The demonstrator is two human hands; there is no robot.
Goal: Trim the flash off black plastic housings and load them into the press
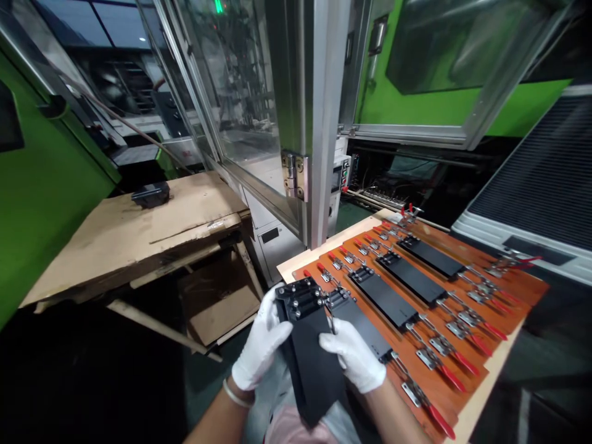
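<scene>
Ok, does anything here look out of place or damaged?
The cardboard covering the side table looks torn and sagging at its front edge. On the clamp board, four slots hold black plates; one more plate is off the board, held in the left hand and right hand.

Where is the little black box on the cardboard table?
In the head view, the small black box sits far left on the cardboard-covered table, near the green wall.

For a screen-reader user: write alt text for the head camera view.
Two white-gloved hands, left hand and right hand, hold a flat black panel over the near end of an orange-brown fixture board. The board carries four more black panels in a row, flanked by red-handled toggle clamps. Behind stand a cardboard-covered table and green machinery.
</scene>
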